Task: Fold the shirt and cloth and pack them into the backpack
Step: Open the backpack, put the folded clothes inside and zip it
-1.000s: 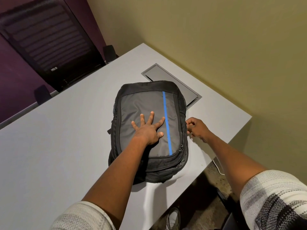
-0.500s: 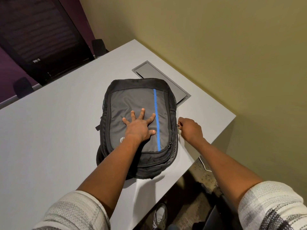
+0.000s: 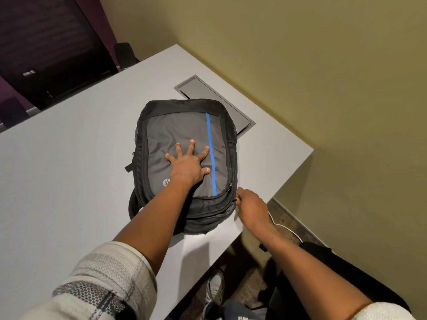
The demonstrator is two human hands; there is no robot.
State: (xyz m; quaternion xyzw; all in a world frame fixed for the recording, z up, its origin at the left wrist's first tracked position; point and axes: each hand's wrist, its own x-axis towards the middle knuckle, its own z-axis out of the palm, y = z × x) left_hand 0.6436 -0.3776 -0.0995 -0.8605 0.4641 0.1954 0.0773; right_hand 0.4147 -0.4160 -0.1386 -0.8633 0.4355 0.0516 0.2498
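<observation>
Fingers [image 3: 191,147] splayed atop backpack [image 3: 184,125]; right hand [image 3: 250,205] seemingly at zipper

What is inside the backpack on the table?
Nothing inside shows: the grey and black backpack with a blue stripe lies closed-looking, left hand pressing flat on top, right hand pinching at its side zip.

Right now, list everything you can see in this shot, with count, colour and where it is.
backpack: one, black and grey with a blue stripe, flat on the table near its right edge
table: one, white, fills the left and middle
cable hatch: one, grey, set in the table beyond the backpack
office chair: one, black, far left behind the table
cable: one, white, on the floor at right
shoe: one, white and grey, on the floor below
left hand: fingers spread, pressing on the backpack
right hand: pinching at the backpack's right side, apparently a zipper pull
</observation>
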